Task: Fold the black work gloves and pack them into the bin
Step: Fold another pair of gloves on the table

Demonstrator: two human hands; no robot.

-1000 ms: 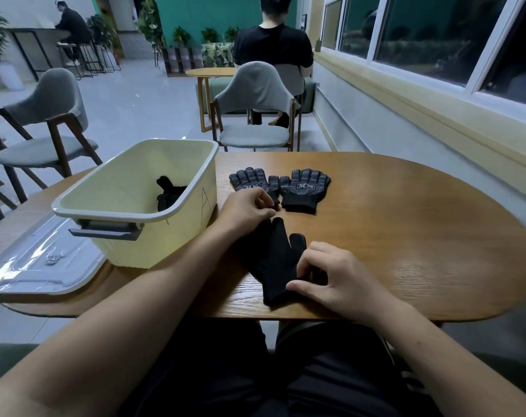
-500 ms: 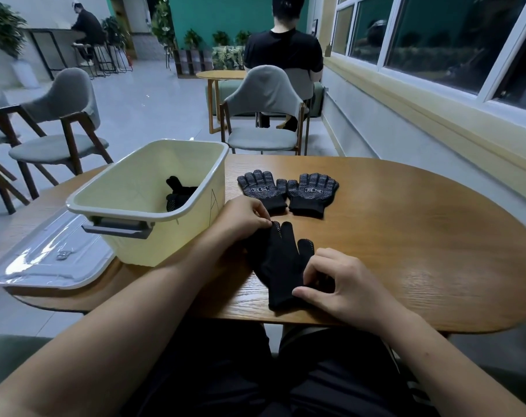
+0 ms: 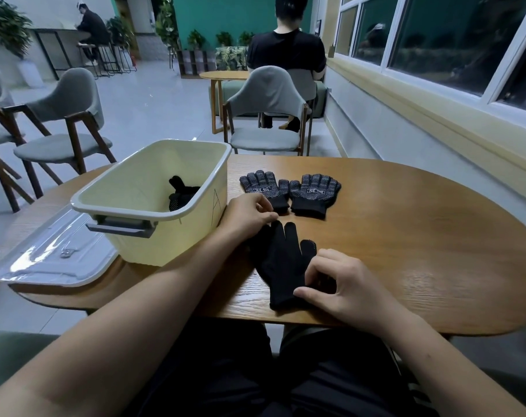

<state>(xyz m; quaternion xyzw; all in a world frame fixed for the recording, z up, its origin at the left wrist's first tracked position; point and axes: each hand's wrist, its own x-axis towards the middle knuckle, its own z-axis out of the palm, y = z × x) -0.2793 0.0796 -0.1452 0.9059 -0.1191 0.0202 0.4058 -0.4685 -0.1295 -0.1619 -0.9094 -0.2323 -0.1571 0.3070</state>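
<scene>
Both hands work the near glove at the bench edge; the right hand pinches its cuff end, likely anchoring it for the fold; the left hand curls at its fingertips, grip unclear; two spare gloves wait beyond; another glove already lies in the bin.

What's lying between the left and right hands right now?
In the head view, the black glove lies flat on the table between the left hand and the right hand.
</scene>
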